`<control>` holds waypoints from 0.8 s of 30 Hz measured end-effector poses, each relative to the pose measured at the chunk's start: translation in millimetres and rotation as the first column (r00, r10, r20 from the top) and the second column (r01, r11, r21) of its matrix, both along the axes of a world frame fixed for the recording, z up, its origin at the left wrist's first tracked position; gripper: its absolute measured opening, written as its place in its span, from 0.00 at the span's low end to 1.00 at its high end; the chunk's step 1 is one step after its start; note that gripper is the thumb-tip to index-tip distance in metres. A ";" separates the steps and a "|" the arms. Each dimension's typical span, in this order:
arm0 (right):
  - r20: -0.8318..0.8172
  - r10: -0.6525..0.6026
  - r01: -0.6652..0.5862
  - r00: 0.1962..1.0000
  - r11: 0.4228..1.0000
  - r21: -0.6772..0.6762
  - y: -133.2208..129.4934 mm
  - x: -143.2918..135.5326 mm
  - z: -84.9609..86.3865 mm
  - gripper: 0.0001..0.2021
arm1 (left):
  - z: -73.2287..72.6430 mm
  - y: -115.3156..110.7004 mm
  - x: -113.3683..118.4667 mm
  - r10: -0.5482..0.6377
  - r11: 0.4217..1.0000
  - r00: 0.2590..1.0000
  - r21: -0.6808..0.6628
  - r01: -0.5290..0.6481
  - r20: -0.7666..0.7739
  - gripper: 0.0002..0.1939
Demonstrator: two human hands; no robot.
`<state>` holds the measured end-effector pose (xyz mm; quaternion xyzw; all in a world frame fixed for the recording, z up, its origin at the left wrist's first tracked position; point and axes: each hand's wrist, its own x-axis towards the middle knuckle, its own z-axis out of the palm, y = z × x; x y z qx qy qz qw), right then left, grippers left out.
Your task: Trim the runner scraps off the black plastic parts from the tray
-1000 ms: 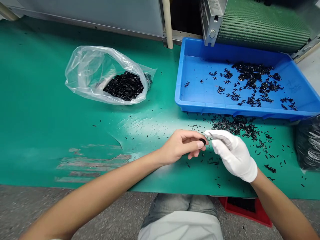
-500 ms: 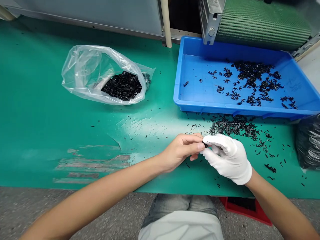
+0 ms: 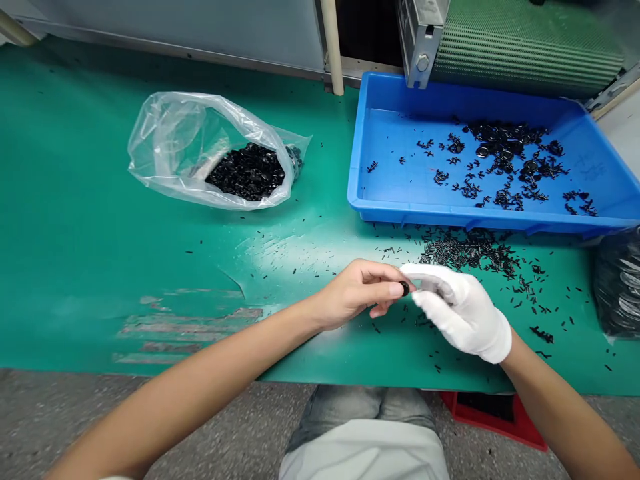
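Note:
My bare left hand point(image 3: 367, 290) pinches a small round black part point(image 3: 405, 288) between thumb and fingertips, above the green work surface. Close against it is my right hand point(image 3: 457, 310), in a white glove. Its thumb and index finger stand apart on either side of the part, with a gap between their tips; whether a glove fingertip touches the part or the left fingers I cannot tell. Small black pins point(image 3: 460, 252) lie in a loose heap just beyond the right hand.
A blue tray point(image 3: 470, 217) holding black rings and small pronged pieces stands at the back right, below a green conveyor belt point(image 3: 530, 40). Left of it lies an open clear bag point(image 3: 210, 193) of black parts point(image 3: 250, 170). Another filled bag point(image 3: 620, 287) sits at the right edge. Below is a red bin point(image 3: 530, 427).
My right thumb has come away from the black part, opening a gap to the index finger. The part shows more fully in my left fingers, which have shifted slightly left.

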<state>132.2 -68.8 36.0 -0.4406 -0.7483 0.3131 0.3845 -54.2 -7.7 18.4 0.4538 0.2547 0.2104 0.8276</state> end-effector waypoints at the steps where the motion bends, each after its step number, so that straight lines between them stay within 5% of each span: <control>1: -0.023 -0.037 0.037 0.999 0.999 0.019 -0.4 2.0 0.7 0.15 | 0.5 -0.3 -0.1 0.051 0.999 0.999 -0.018 -0.050 0.020 0.17; 9: 0.137 -0.138 0.105 0.981 0.969 0.225 1.2 2.4 -0.2 0.15 | 7.1 -2.2 0.9 0.233 0.972 0.969 -0.009 -0.233 0.081 0.15; 24: 0.215 -0.201 0.150 0.956 0.961 0.234 0.3 0.9 -2.6 0.15 | 8.5 0.4 2.0 0.280 0.958 0.949 -0.107 -0.267 0.144 0.14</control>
